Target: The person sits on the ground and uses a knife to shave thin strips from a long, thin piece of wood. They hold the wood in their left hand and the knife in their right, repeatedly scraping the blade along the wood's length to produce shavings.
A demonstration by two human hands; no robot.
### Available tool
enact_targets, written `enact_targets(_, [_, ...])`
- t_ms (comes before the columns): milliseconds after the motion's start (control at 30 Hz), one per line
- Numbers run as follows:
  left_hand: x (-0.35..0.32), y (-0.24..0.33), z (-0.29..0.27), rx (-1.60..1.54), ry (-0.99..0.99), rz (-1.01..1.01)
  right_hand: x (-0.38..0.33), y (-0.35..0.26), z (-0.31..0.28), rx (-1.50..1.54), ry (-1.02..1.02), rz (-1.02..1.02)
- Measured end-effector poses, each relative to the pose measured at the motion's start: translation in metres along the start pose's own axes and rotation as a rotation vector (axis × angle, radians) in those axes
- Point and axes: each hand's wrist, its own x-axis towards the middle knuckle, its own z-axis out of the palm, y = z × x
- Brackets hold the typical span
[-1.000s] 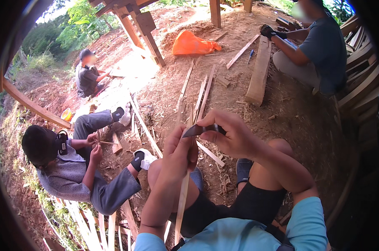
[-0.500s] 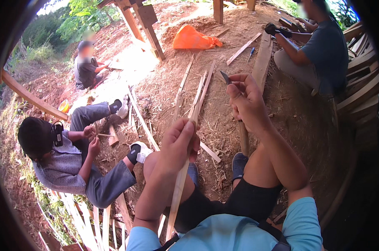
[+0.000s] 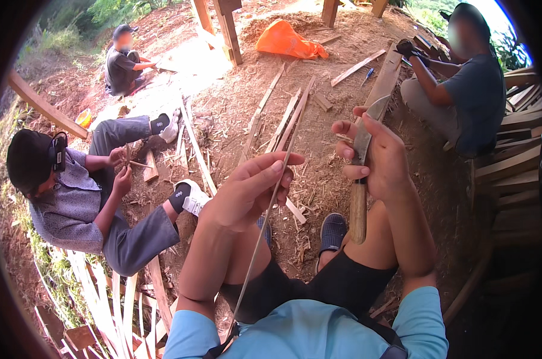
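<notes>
My left hand (image 3: 238, 194) pinches a long thin wooden strip (image 3: 251, 269) between thumb and fingers. The strip is turned edge-on and slants from near my lap up past my fingertips. To the right, my right hand (image 3: 386, 158) holds a knife (image 3: 358, 209) with a wooden handle and a curved, dark-stained metal blade. Its blade points up and lies along my palm, the thumb and fingers around it, while the handle hangs below the hand. Knife and strip are apart.
Loose strips (image 3: 283, 122) and shavings lie on the dirt ahead. A long plank (image 3: 386, 81) runs toward a gloved person (image 3: 477, 96) at far right. Another person (image 3: 73, 197) sits close on the left, one (image 3: 124, 66) farther back. An orange bag (image 3: 286, 39) lies beyond; stacked wood (image 3: 516, 161) stands right.
The strip has turned from its broad face to its thin edge. My right hand has shifted slightly right, opened its fingers more, and now shows the knife's blade and handle.
</notes>
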Motion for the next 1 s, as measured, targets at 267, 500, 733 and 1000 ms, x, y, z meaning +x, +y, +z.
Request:
enact_targets(267, [0.000, 0.000, 0.009, 0.080, 0.021, 0.002, 0.011, 0.016, -0.010, -0.884, 0.003, -0.130])
enact_targets(500, [0.005, -0.003, 0.012, 0.070, 0.105, 0.035, 0.008, 0.033, 0.001, -0.980, -0.324, -0.256])
enact_targets(733, [0.004, -0.006, 0.012, 0.114, 0.188, 0.080, 0.013, 0.042, 0.018, -1.213, -0.328, -0.704])
enact_targets(1000, [0.003, -0.008, 0.011, 0.064, 0.211, 0.118, 0.016, 0.047, 0.014, -1.244, -0.365, -0.678])
